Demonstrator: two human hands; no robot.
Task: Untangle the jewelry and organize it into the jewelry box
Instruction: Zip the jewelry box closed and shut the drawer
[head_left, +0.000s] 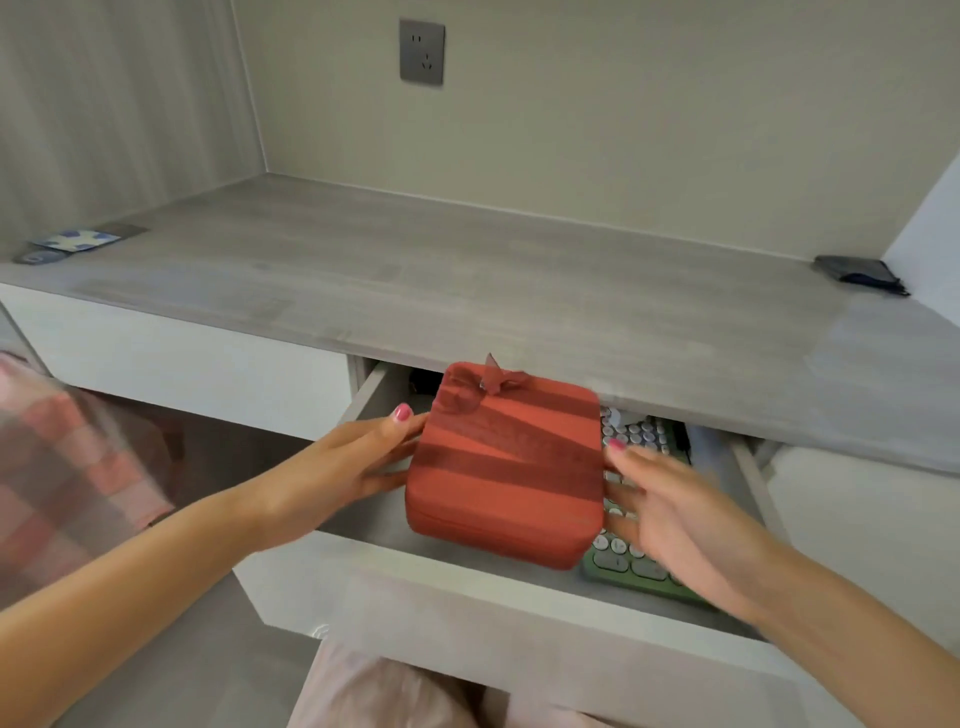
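A red, square jewelry box with a darker ribbon and bow on its closed lid is held over an open drawer under the desk. My left hand presses on the box's left side. My right hand holds its right side, slightly blurred. No jewelry shows.
A green keyboard with round keys lies in the drawer under my right hand. The grey desktop carries flat cards at the far left and a dark pouch at the far right. A wall socket sits above.
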